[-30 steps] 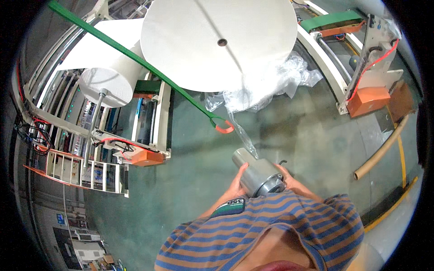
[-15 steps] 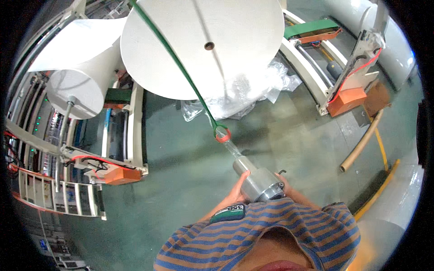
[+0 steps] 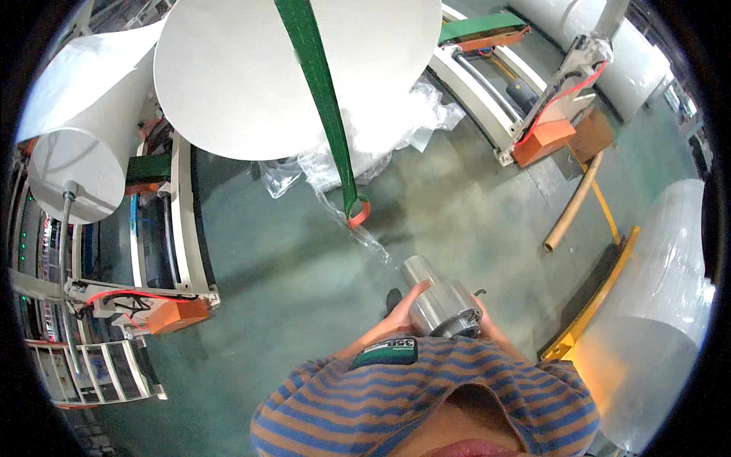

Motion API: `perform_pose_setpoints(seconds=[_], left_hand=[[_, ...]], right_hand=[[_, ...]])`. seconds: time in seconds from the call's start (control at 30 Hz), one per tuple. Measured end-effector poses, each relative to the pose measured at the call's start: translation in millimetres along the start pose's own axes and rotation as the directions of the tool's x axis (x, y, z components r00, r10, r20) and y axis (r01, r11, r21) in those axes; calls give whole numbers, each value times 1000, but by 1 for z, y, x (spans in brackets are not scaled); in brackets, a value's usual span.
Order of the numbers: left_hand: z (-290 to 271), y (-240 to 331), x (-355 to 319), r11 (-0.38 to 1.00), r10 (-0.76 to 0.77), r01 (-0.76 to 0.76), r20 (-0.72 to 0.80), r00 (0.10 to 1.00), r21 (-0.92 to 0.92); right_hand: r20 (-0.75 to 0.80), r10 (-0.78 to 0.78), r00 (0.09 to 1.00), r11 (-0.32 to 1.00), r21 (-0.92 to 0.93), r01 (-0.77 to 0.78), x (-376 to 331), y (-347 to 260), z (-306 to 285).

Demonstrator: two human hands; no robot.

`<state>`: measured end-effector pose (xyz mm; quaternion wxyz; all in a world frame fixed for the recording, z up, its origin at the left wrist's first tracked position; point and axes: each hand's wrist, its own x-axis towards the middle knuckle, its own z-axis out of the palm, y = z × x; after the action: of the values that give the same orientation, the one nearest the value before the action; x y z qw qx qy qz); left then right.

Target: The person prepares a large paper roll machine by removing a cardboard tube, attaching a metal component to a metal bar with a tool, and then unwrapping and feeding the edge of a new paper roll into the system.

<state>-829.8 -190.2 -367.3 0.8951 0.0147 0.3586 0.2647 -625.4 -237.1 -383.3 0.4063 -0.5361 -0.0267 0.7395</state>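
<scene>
A polished metal cylinder (image 3: 440, 303), stepped from a narrower outer end to a wider flanged end, is held close against the chest above the green floor (image 3: 289, 305), its narrow end pointing away from the body; it is cradled by the left hand (image 3: 402, 311), whose fingers are curled around its left side; the right hand (image 3: 487, 326) is seen only as a sliver at the cylinder's right edge, touching it, and whether its fingers are spread or closed cannot be told; a striped orange and blue shirt (image 3: 426, 396) fills the lower edge beneath both hands. Just beyond the narrow end, a strip of clear plastic film (image 3: 358, 228) trails across the floor toward a crumpled heap of the same film; a green lifting strap (image 3: 324, 91) hangs down over it and ends in an orange loop (image 3: 358, 215). Behind the strap, a large white paper roll (image 3: 297, 68) is seen end-on; a smaller white roll (image 3: 72, 175) is mounted on the machine frame at the left; a cardboard tube (image 3: 572, 204) lies on the floor to the right, near a yellow rail (image 3: 590, 305).
</scene>
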Motion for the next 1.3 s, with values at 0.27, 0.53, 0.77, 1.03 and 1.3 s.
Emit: perform_pose_setpoints(seconds=[0.27, 0.53, 0.77, 1.03, 1.3], left_hand=[[10, -23, -2, 998, -61, 61, 26, 998, -1], [40, -34, -5, 988, -34, 44, -72, 997, 146], [73, -39, -22, 990, -37, 50, -98, 995, 135], [65, -47, -24, 988, 7, 6, -82, 997, 151], [59, -45, -21, 989, 24, -1, -153, 988, 148]], right_hand=[[-104, -9, 995, 1000, 1, 9, 2, 38, -55], [-60, -64, 996, 979, 191, 74, -34, 25, -45], [118, -310, 943, 939, -116, 323, -3, 41, -80], [180, -258, 949, 957, -90, 277, 5, 34, -80], [191, -184, 964, 975, -86, 203, 8, 36, -87]])
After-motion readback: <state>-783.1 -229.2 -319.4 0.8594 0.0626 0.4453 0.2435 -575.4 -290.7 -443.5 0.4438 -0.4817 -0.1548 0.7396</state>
